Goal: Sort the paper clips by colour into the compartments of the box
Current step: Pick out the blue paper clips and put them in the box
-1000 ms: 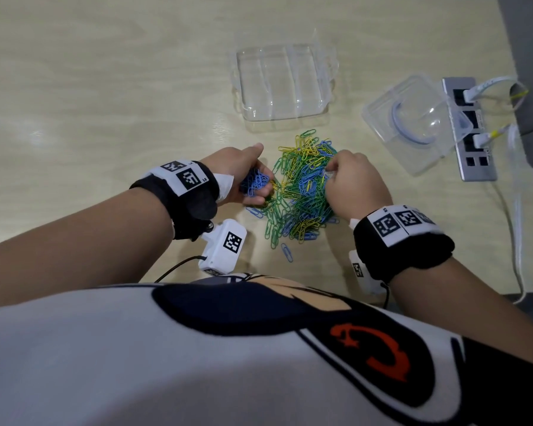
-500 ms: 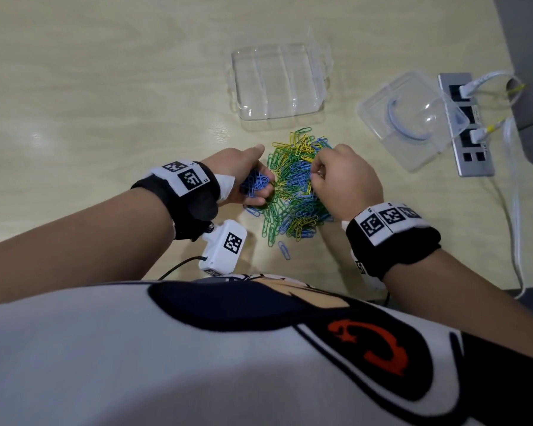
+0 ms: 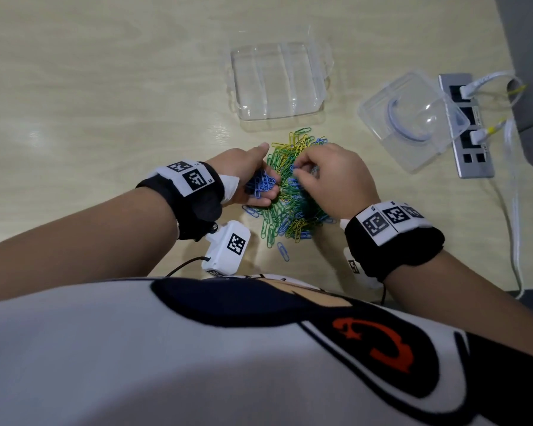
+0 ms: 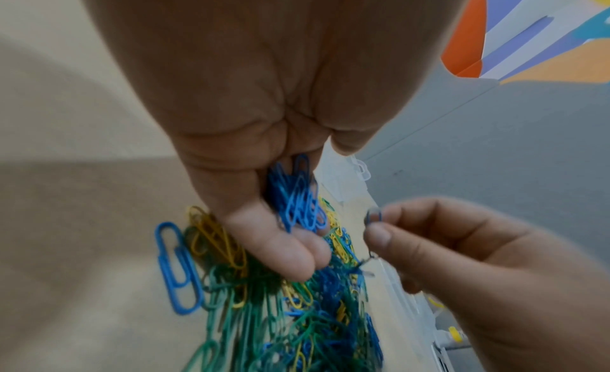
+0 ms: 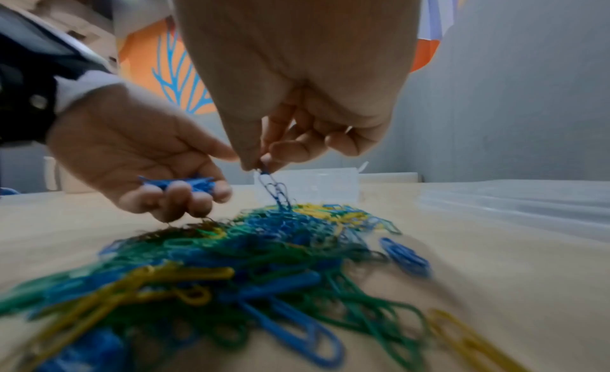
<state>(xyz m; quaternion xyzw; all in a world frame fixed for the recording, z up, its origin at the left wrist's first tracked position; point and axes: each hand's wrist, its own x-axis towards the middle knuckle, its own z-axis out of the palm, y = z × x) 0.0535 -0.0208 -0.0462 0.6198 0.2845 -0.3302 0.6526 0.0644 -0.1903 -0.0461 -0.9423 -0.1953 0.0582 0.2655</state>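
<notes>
so the right hand [image 3: 330, 176] has one blue clip [image 5: 272, 188] pinched between thumb and fingertip, lifting it off the top of the mixed pile [image 3: 293, 192] of blue, green and yellow clips in the middle of the table [image 3: 105, 87], and it looks snagged on a couple of others, so I'd give it a tiny shake before pulling away or you drag half the heap along. The left hand [image 3: 250, 176] is cupped just left of the pile with its fingers curled round a bunch of blue clips [image 4: 297, 200], handy as a holding spot, just keep it low and tilted up so nothing spills. The clear box [image 3: 277, 81] sits on the far side of the pile, compartments look empty as far as I can tell, so dump the blue handful into one end slot soon rather than overfilling the palm. Its lid [image 3: 413, 118] is off to the right, out of the way
</notes>
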